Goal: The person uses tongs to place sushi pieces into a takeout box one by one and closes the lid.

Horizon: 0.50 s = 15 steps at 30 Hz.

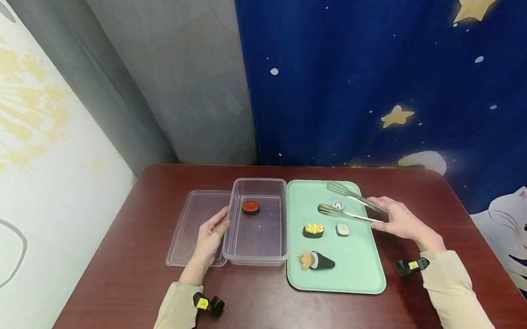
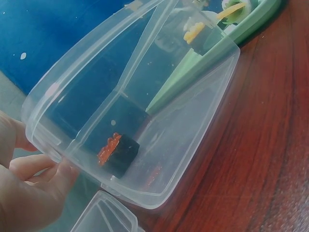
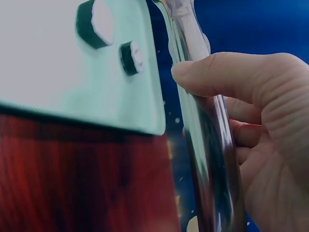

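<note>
My right hand [image 1: 401, 218] holds metal serving tongs [image 1: 360, 216] by the handles, thumb on one side and fingers on the other. Their slotted ends are spread over the green tray [image 1: 363, 273], on either side of a small round sushi roll [image 1: 338, 205] in the head view. Another small sushi roll [image 1: 343, 230], a yellow-topped sushi piece [image 1: 313, 230] and a dark cone-shaped hand roll [image 1: 323, 260] lie on the tray. My left hand [image 1: 210, 237] touches the left side of the clear plastic container [image 1: 268, 256] with its fingertips. One red roe sushi [image 2: 119, 153] sits inside.
A clear lid [image 1: 187, 238] lies flat left of the container, partly under my left hand. The tray stands right against the container's right side. The dark red wooden table [image 1: 253, 304] backs onto a curtain [image 1: 313, 82].
</note>
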Available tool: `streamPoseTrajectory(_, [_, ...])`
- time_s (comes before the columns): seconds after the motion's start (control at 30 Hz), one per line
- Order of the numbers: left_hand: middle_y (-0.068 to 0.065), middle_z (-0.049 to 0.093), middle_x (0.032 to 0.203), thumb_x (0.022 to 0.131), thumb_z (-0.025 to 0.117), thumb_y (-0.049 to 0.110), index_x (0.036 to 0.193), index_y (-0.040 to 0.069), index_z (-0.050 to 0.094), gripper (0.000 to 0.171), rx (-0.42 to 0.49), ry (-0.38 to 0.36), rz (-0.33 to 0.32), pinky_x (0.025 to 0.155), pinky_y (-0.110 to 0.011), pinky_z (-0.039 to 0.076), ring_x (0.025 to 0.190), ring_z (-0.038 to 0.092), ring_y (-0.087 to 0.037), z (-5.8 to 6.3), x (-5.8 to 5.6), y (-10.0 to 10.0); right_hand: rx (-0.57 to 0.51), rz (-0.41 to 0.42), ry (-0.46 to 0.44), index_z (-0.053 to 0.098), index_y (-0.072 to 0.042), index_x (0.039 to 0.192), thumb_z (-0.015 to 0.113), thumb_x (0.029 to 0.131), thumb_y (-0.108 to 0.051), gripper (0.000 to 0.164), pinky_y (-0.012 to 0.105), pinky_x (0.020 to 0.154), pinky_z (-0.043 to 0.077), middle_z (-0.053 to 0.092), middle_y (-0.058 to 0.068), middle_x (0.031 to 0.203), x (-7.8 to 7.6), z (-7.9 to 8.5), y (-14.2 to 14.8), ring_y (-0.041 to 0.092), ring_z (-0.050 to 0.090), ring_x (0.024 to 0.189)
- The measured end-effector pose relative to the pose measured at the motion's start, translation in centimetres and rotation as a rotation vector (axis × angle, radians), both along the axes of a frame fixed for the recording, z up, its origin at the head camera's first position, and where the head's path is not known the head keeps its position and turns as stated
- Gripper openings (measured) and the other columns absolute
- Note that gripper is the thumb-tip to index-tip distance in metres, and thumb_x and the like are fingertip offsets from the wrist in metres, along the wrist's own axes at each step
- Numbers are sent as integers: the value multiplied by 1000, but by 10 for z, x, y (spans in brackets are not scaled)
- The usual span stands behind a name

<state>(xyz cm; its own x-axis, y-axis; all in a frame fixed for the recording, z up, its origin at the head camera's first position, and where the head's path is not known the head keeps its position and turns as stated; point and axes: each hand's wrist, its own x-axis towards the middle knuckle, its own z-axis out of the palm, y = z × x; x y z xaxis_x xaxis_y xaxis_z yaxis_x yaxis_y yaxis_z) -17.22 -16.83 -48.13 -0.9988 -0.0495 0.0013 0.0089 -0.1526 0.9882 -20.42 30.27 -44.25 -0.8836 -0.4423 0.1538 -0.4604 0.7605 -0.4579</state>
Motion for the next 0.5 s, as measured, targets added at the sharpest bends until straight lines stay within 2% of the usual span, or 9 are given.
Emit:
streamPoseTrajectory(0.23, [-29, 38, 138, 91, 46, -12, 133, -16, 39, 43, -7, 9, 1, 93, -14, 43, 126, 37, -35, 1, 0, 0, 3, -15, -15, 51, 12, 125, 78, 73, -11, 64, 47, 75, 47, 57, 25, 116, 2, -11, 9, 33, 56, 95])
streamPoseTrajectory(0.5, [-25, 38, 141, 92, 45, -11, 135, -13, 37, 44, -14, -25, -12, 97, -16, 40, 128, 37, -32, 2, 0, 0, 9, -13, -13, 52, 12, 123, 76, 73, -7, 58, 48, 77, 46, 58, 25, 112, 3, -17, 12, 36, 56, 98])
